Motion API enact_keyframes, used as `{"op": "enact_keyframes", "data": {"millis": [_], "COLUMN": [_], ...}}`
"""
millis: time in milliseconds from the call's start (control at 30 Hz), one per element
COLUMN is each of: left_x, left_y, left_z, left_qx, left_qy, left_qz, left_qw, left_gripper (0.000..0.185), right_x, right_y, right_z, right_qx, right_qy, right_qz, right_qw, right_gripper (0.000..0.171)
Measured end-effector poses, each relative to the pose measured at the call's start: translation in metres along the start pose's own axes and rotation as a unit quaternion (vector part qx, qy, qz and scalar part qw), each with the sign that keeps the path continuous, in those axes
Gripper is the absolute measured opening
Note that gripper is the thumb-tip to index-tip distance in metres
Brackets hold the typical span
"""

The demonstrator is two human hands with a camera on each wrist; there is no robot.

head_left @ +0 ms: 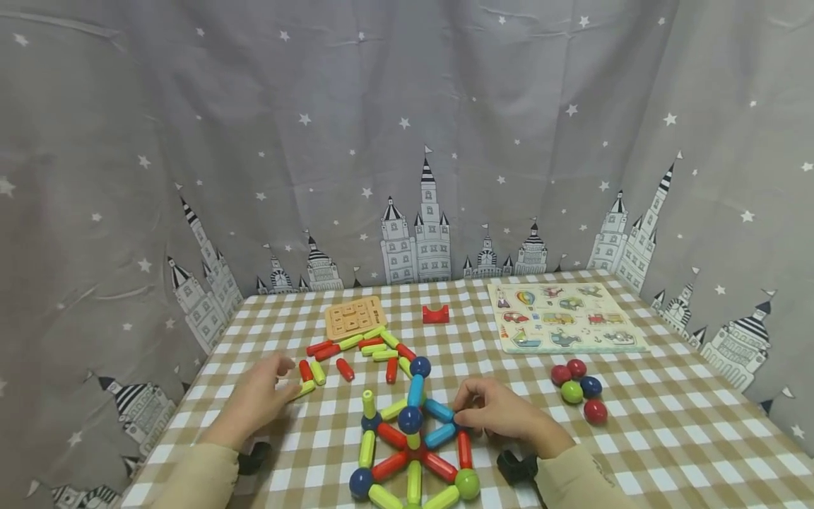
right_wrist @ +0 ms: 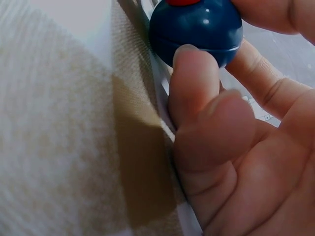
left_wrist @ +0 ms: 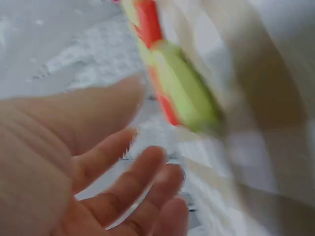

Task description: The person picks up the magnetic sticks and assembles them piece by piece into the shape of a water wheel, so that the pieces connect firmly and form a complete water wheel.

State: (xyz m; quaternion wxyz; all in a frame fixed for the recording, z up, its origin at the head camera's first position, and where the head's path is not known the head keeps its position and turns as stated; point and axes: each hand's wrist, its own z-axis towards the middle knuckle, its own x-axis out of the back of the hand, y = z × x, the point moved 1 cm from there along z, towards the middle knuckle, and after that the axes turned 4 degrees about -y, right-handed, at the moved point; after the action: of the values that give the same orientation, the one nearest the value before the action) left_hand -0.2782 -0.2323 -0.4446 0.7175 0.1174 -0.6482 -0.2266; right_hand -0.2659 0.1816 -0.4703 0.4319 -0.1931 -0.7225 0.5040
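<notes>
Near the table's front edge, the right hand pinches a dark blue ball at the right side of the rod-and-ball frame, apparently seating it there. The left hand, fingers relaxed, reaches toward a green rod among the loose rods.

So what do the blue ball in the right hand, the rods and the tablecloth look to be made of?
Blue ball: glossy hard plastic, judging by sharp highlights and a moulded seam line; right hand pinches it.
Rods: smooth, rounded and brightly coloured, probably plastic too.
Tablecloth: woven fabric, matte; the right wrist view shows the weave texture.
Left hand rests open near the rods.
</notes>
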Motion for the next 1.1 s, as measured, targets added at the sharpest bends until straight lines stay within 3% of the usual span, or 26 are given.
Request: {"op": "enact_keyframes", "data": {"millis": [133,233,400,500,600,667,733,800,867,933,1100], "left_x": [-0.007,-0.014,-0.021,-0.021,-0.014,-0.007,0.001,0.006,0.008,0.007,0.001], "left_y": [-0.017,-0.016,-0.005,0.005,0.022,0.040,0.061,0.081,0.096,0.107,0.117], "left_z": [0.004,0.005,0.004,-0.002,-0.011,-0.017,-0.023,-0.028,-0.031,-0.032,-0.031], "left_qx": [0.027,0.002,-0.065,-0.076,-0.085,-0.127,-0.204,-0.289,-0.350,-0.368,-0.374], "left_qy": [-0.059,-0.060,-0.053,-0.055,-0.049,-0.034,-0.020,-0.007,-0.012,-0.021,-0.028], "left_qz": [0.035,0.044,0.072,0.081,0.066,0.047,0.034,0.041,0.056,0.073,0.086], "left_qw": [0.9973,0.9972,0.9938,0.9923,0.9930,0.9902,0.9783,0.9565,0.9351,0.9266,0.9231], "left_gripper": [0.028,0.020,0.019,0.021,0.022,0.022,0.027,0.032,0.036,0.039,0.042], "right_x": [0.000,0.001,0.000,-0.001,-0.002,-0.001,0.000,0.001,0.002,0.002,-0.001], "right_y": [0.001,0.001,0.003,0.004,0.003,0.002,0.001,0.000,0.000,0.000,0.001], "right_z": [-0.001,-0.001,-0.002,-0.002,0.000,0.001,0.002,0.002,0.001,0.001,0.001], "right_qx": [0.001,0.007,0.009,0.011,0.008,0.003,0.003,0.007,0.013,0.018,0.022], "right_qy": [-0.003,-0.004,0.000,-0.002,-0.008,-0.008,-0.005,0.000,0.003,0.002,-0.003], "right_qz": [-0.001,-0.002,-0.002,-0.002,0.000,-0.001,-0.002,-0.003,-0.005,-0.002,0.004], "right_qw": [1.000,1.000,1.000,1.000,1.000,1.000,1.000,1.000,1.000,1.000,1.000], "right_gripper": [0.013,0.013,0.013,0.013,0.013,0.014,0.013,0.013,0.013,0.013,0.013]}}
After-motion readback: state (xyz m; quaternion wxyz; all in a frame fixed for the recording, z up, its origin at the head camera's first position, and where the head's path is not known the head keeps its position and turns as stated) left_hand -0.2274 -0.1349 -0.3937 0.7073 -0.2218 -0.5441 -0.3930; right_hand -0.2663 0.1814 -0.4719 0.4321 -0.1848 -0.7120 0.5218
